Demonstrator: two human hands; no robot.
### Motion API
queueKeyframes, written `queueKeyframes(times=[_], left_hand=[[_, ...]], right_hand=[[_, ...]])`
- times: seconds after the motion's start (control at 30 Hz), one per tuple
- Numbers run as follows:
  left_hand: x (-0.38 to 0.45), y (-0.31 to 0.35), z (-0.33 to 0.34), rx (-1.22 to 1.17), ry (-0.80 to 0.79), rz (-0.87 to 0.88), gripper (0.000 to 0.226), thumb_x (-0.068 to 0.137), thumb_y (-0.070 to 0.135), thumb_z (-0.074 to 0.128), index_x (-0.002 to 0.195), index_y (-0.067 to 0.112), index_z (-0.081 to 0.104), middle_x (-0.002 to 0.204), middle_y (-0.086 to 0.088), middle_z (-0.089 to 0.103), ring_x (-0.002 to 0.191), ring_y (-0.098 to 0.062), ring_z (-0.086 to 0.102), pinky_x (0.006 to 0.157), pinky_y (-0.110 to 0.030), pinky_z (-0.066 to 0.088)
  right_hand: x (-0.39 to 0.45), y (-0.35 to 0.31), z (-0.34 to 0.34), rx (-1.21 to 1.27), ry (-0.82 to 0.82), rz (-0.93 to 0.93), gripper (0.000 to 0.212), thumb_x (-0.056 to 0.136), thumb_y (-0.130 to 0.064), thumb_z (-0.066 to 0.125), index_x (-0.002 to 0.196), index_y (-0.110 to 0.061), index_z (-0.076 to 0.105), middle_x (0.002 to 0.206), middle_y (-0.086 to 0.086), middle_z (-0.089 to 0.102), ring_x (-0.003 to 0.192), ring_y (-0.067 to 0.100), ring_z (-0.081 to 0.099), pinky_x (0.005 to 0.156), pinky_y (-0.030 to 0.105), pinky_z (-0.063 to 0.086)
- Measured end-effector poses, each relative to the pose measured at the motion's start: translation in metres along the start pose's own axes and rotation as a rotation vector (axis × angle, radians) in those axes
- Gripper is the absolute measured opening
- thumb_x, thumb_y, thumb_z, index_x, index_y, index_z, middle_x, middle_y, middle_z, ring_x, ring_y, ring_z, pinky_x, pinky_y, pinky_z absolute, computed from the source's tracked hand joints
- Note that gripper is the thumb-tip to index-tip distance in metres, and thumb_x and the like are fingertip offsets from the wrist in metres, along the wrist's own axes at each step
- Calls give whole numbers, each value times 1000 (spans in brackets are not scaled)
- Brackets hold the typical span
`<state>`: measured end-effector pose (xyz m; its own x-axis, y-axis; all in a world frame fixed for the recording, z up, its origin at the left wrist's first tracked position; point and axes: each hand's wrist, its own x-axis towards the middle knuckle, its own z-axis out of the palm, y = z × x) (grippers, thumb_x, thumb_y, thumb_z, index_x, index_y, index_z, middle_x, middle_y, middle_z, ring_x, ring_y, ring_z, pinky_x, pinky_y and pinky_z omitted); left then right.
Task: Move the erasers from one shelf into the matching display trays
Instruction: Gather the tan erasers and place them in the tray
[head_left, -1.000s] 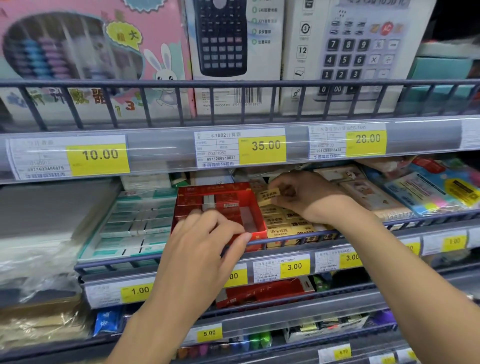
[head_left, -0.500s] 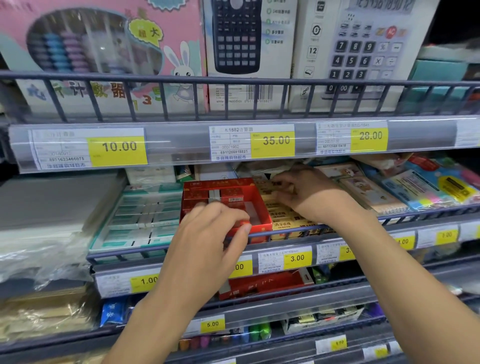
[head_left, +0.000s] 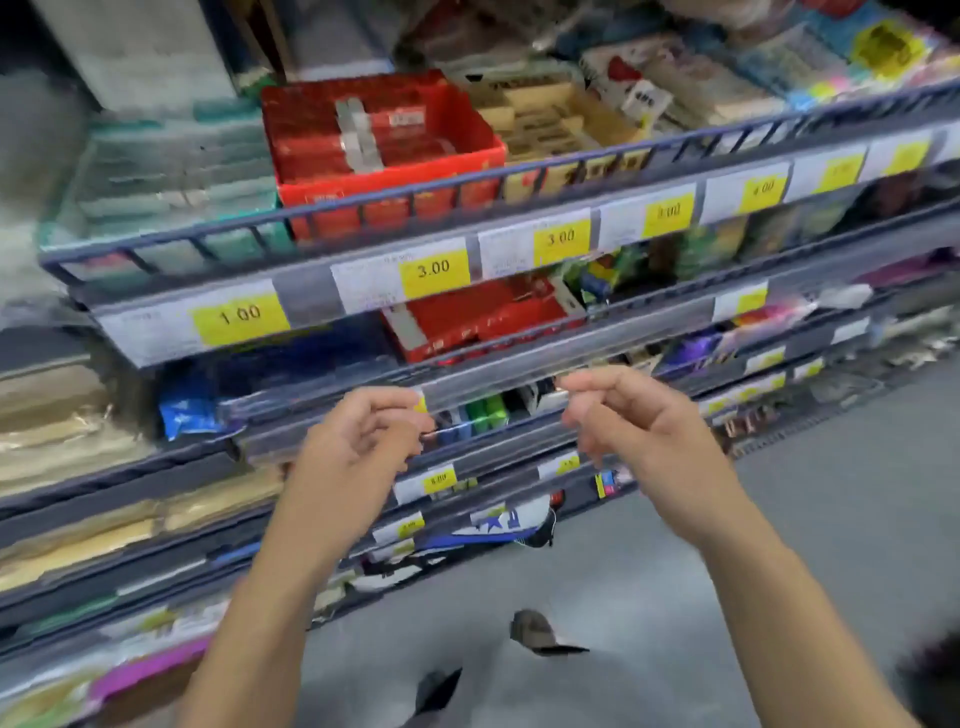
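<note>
Near: left hand and right hand loosely curled, holding nothing, well below the trays. Farther: red tray part-filled with erasers, tan tray right beside it. Probably mid-task; more erasers likely on the lower shelf.

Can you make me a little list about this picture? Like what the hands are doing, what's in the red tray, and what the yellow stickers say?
left hand: fingers loosely curled, holding nothing, in front of a lower shelf
right hand: fingers loosely curled, holding nothing
red tray: on the upper shelf, red packs inside, partly filled
tan tray: just right of the red one
yellow price tags: 1.00, 3.00
picture: blurry, small print unreadable
</note>
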<state>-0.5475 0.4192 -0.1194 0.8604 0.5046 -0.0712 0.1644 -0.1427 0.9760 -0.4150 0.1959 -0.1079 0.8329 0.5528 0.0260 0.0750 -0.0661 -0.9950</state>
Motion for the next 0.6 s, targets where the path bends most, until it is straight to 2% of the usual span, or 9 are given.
queueKeyframes(times=[0.1, 0.2, 0.3, 0.4, 0.5, 0.53, 0.6], left_hand=[[-22, -69, 28, -22, -88, -303, 12, 101, 13, 64, 109, 20, 69, 93, 5, 80, 85, -13, 71, 72, -23, 55], [-53, -120, 54, 20, -194, -463, 12, 103, 6, 60, 112, 10, 68, 95, -2, 79, 86, -21, 66, 72, -23, 53], [-78, -149, 79, 80, -275, -556, 14, 103, 3, 58, 115, 3, 66, 99, -8, 75, 80, -18, 64, 64, -16, 50], [-94, -158, 108, 118, -323, -610, 12, 103, 2, 58, 111, 4, 66, 98, -11, 75, 77, -16, 64, 62, -15, 49], [-103, -158, 143, 170, -373, -623, 10, 101, 2, 61, 105, 8, 67, 97, -14, 75, 76, -15, 66, 62, -14, 50], [-105, -156, 155, 187, -388, -625, 10, 101, 2, 61, 105, 9, 67, 97, -14, 75, 73, -9, 67, 62, -14, 50], [-108, -153, 181, 213, -414, -630, 11, 101, 4, 61, 108, 10, 67, 98, -11, 76, 69, -2, 67, 63, -13, 51]], right_hand=[[-53, 72, -14, -8, 64, 264, 15, 96, -3, 62, 106, -10, 70, 69, -6, 65, 59, 11, 53, 55, 20, 45], [-107, 131, -39, -54, 100, 444, 15, 94, -2, 63, 98, -12, 73, 72, 0, 65, 58, 13, 52, 54, 23, 44], [-156, 173, -67, -80, 116, 584, 15, 94, -12, 66, 92, -23, 75, 78, 0, 69, 61, 14, 56, 58, 29, 45], [-201, 198, -96, -69, 143, 695, 7, 93, -30, 68, 93, -33, 75, 83, -3, 72, 64, 11, 60, 60, 27, 48], [-239, 213, -126, -41, 190, 793, 21, 79, -48, 67, 94, -34, 74, 85, -3, 73, 67, 10, 62, 62, 26, 49], [-249, 216, -136, -26, 208, 817, 23, 77, -47, 66, 94, -34, 74, 85, -3, 72, 67, 10, 62, 62, 26, 49], [-264, 221, -155, 12, 241, 843, 12, 85, -35, 66, 93, -32, 74, 84, -2, 71, 67, 11, 61, 63, 28, 49]])
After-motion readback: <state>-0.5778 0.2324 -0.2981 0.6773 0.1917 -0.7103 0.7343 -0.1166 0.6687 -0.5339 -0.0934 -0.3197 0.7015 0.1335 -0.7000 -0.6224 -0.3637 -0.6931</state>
